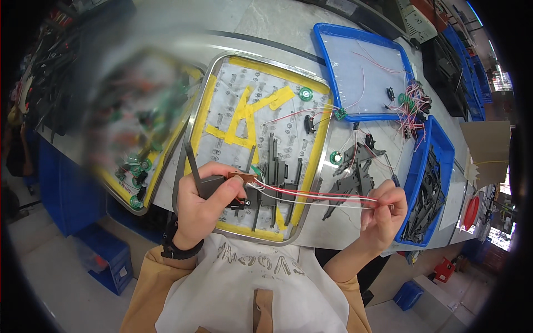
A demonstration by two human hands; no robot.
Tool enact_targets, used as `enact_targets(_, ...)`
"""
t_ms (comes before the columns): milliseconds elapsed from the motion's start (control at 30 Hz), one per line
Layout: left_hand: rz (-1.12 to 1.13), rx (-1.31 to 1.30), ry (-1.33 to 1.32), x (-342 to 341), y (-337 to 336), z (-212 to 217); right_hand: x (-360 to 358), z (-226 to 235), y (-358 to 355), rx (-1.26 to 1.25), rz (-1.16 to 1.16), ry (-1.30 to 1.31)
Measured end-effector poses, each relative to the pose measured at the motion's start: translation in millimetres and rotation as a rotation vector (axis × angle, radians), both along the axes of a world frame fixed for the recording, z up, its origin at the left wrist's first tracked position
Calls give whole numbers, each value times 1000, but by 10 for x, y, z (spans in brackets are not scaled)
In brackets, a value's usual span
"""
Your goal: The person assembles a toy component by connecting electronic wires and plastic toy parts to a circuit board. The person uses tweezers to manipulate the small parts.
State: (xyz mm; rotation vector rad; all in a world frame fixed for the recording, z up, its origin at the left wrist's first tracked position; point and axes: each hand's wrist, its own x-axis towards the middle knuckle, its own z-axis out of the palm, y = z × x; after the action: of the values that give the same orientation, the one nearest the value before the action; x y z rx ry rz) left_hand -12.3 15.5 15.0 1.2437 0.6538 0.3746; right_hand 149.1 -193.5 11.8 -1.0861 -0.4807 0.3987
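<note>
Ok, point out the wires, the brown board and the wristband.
Wires [322,195]: head view, a red strand, mid-length.
Brown board [245,176]: head view, its flat face.
Wristband [169,247]: head view, its outer side.

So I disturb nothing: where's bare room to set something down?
Beyond the metal tray, left of the blue tray, the table is bare. So is the blue tray's upper left corner. Crowded: between metal tray and blue bin (black parts).

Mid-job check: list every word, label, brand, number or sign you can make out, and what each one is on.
Wording isn't copied out here, only located.
White apron: large lettering across the front.
Printed paper beneath the yellow tape: repeated small marks, too small to read.
Small pale label on the blue bin at lower left: too small to read.
Elsewhere: nothing clearly readable.
</note>
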Motion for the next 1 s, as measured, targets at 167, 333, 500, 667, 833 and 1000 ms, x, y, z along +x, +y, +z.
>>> enact_targets(167, 36, -219, -57, 59, -38, -75, -16, 20, -33, -21, 293, -33)
enact_targets(333, 18, -214, -32, 84, -86, -95, -141, -47, 330, -928, -385, -995)
enact_targets(500, 12, -191, -58, 151, -130, -55, -590, 220, 542, -561, 41, -828)
enact_targets(667, 6, -180, -82, 178, -149, -35, -605, -28, 784, -612, -83, -810)
enact_targets(833, 44, -176, -43, 160, -133, -80, -538, -82, 778, -655, 91, -679)
enact_targets(1000, 19, -176, 6, 132, -89, -90, -401, -281, 769, -530, 209, -669)
